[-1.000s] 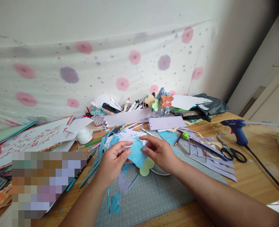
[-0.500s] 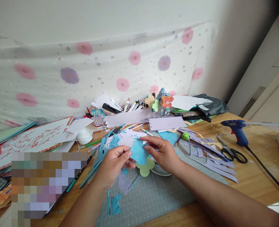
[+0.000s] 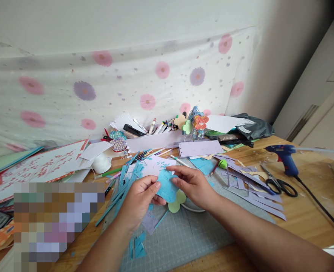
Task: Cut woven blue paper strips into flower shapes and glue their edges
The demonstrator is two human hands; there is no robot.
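Observation:
A light-blue paper piece [image 3: 167, 186] with a patchy surface hangs between my two hands over the grey cutting mat [image 3: 195, 236]. My left hand [image 3: 144, 192] pinches its left edge between thumb and fingers. At its upper right edge, my right hand [image 3: 191, 183] has thumb and index finger on the paper. Just below it lies a pale-green flower-shaped paper [image 3: 177, 202], partly covered. Behind the blue piece is a white sheet [image 3: 152, 166] with small blue bits on it. Blue paper strips [image 3: 123, 189] are heaped to the left of my left hand.
On the right lie scissors [image 3: 278, 183], a blue glue gun [image 3: 285, 158] with its cord, and lilac paper strips [image 3: 257, 196]. A white thread spool [image 3: 101, 163] stands at left. Pens, a black bag [image 3: 254, 126] and paper flowers [image 3: 200, 122] line the back.
The blue paper has tilted and now shows a more rounded lower edge. Both hands stay on it, with my left hand slightly further right in view.

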